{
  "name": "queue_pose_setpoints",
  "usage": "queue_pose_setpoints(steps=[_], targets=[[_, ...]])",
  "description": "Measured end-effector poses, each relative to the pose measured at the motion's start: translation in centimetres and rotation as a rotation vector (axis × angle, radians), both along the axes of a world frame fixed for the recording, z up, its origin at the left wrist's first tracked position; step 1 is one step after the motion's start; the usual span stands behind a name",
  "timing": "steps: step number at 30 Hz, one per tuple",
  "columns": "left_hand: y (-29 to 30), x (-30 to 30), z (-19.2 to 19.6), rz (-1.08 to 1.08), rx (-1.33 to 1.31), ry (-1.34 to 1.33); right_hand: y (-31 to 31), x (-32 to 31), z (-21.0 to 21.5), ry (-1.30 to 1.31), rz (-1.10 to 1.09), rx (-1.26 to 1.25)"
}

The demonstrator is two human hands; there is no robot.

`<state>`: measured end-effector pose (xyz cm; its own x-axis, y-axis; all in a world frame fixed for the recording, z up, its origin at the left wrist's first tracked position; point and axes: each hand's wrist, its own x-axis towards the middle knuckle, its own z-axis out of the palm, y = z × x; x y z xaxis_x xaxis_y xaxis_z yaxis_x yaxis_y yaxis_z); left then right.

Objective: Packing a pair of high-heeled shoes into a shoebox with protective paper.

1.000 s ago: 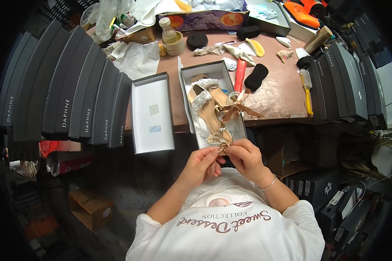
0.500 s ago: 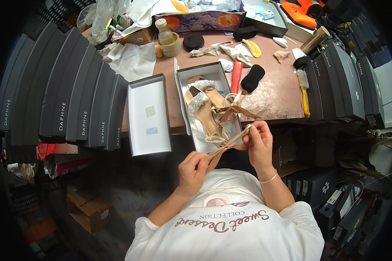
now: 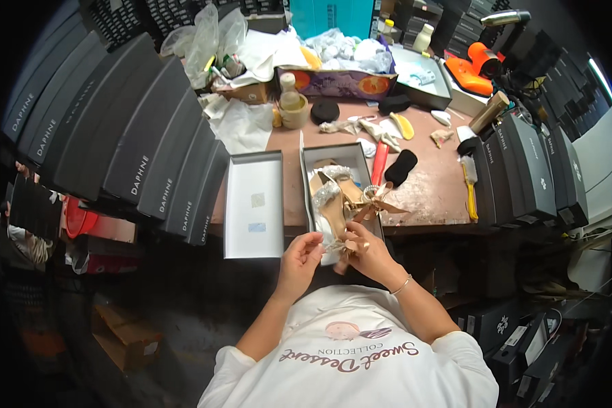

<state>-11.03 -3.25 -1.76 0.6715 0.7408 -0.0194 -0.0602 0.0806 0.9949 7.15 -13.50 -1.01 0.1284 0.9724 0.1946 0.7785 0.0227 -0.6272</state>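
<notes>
An open grey shoe box (image 3: 373, 158) stands at the table's near edge with a tan high-heeled sandal (image 3: 334, 201) and white padding inside. My right hand (image 3: 366, 255) grips the sandal's thin strap at the box's near end. My left hand (image 3: 300, 256) pinches the same strap from the left, fingertips close to the right hand. A tan bow (image 3: 379, 201) sticks up from the sandal just above my hands.
The box lid (image 3: 254, 204) lies open side up left of the box. Rows of dark shoe boxes (image 3: 136, 143) line the left, more dark boxes (image 3: 530, 170) the right. A red tool (image 3: 379, 163), black pad (image 3: 401, 167), yellow brush (image 3: 469, 194) and tape roll (image 3: 294, 112) lie on the worn table (image 3: 432, 194).
My hands were spread apart with the strap stretched between them; now they have come back together at the box's near end, and the head view has tilted slightly.
</notes>
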Motion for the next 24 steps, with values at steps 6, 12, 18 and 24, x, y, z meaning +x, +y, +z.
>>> queue_pose_setpoints(steps=[6,12,18,24], targets=[[5.1,-0.7,5.6,-0.068,1.046,0.323,1.9,3.6,8.2,0.590,-0.100,-0.097],[8.0,4.5,9.4,-0.552,0.287,0.094,6.6,4.7,15.6,0.980,0.086,-0.156],[9.8,6.6,6.9,-0.065,-0.829,-0.619,6.6,10.4,11.6,0.528,-0.179,0.265],[11.0,5.7,4.7,0.098,-1.086,-0.634,2.2,12.0,3.3,-0.241,-0.217,-0.180]])
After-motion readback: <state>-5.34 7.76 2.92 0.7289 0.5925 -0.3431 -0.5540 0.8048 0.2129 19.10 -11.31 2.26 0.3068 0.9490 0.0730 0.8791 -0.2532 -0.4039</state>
